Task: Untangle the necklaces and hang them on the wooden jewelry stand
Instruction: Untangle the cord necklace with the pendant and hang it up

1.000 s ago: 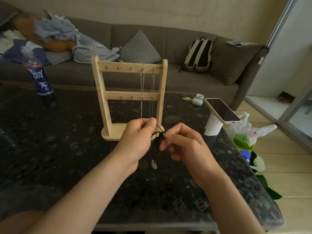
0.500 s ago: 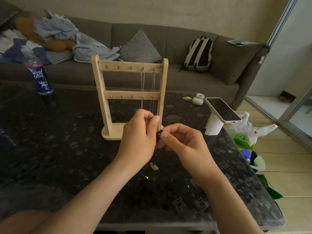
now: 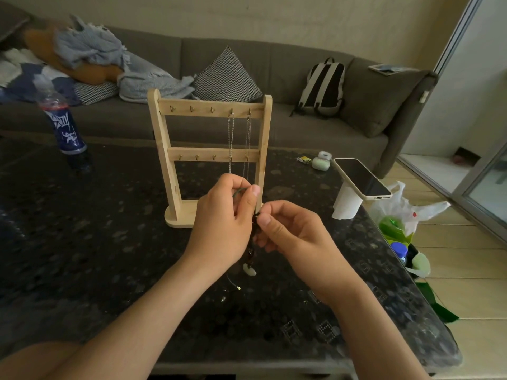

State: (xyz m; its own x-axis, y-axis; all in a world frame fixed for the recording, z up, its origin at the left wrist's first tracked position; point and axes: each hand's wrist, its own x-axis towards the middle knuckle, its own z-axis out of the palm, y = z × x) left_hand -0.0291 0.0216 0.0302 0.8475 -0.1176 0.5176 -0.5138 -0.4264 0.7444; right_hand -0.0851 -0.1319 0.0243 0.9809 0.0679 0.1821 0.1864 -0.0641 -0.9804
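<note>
The wooden jewelry stand (image 3: 210,112) stands upright on the dark table, with two thin chains (image 3: 231,138) hanging from the right-hand hooks of its top bar. Just in front of its base, my left hand (image 3: 223,226) and my right hand (image 3: 295,237) meet, both pinching a dark cord necklace (image 3: 250,252). A pale pendant (image 3: 249,270) dangles from the cord below my hands. A thin strand with a small metal end (image 3: 238,287) trails down to the table. Most of the cord is hidden between my fingers.
A blue plastic bottle (image 3: 64,124) stands at the table's far left. A phone (image 3: 362,178) leans on a white holder at the right, with a small green case (image 3: 321,161) behind it. A plastic bag (image 3: 403,215) sits off the table's right edge. A sofa lies beyond.
My hands have closed together and the splayed cord ends seen a second ago are now tucked between my fingers. My left hand has risen slightly, and a thin strand now trails below.
</note>
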